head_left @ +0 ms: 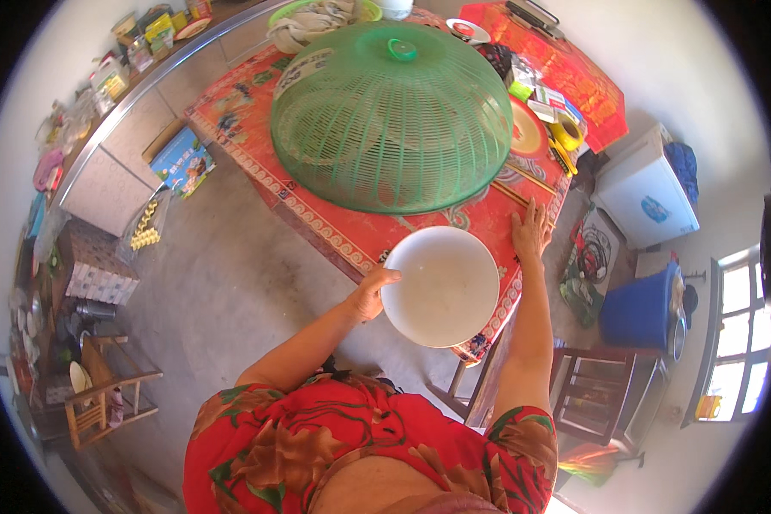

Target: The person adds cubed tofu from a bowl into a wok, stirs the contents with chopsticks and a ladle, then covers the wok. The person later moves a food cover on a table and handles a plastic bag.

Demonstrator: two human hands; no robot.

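In my left hand [371, 293] is a round white bowl [441, 289], gripped at its left rim with the thumb over the edge. The bowl is in front of the near edge of the table, its inside facing up. Over on the right, my right hand [531, 231] lies on the red patterned tablecloth [334, 227] with its fingers stretched out. Thin wooden chopsticks [512, 195] lie just beyond those fingertips; I cannot tell whether they touch. A large green mesh food cover [394, 128] stands behind the bowl, and what is under it is hard to make out.
A red-rimmed plate [527, 128], a yellow tape roll [566, 132] and small boxes crowd the table's right side. A green basin [367, 11] with cloth stands behind. A blue bin [638, 308] and wooden chair [595, 394] are at right, a shelf-like counter [103, 128] at left.
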